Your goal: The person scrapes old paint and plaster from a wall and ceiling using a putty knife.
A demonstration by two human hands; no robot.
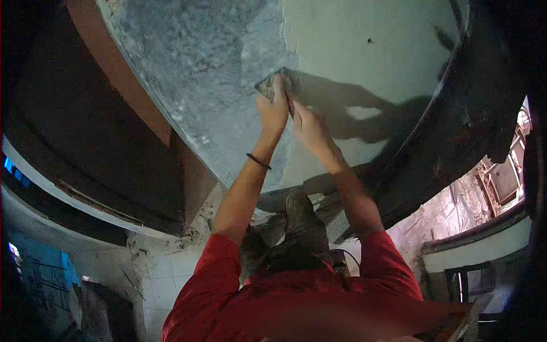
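Note:
Both my arms reach up to a wall panel with a rough, mottled grey left part and a smooth pale part [330,40] on the right. My left hand [273,111] is closed on a flat, grey, angular scraper [266,87], its thumb laid along it. The scraper's corner touches the surface near the border of the grey and pale parts. My right hand [310,125] is just below and to the right, fingers curled round what looks like the scraper's dark lower end [290,102]. Most of that end is hidden by the fingers. A dark band circles my left wrist.
A dark recess with a brown edge [122,85] lies to the left. Pale floor tiles [162,279] with rubble along the wall show below. At the right, debris and a leaning framed panel [504,179] stand beyond a dark edge. My arms' shadows fall on the pale part.

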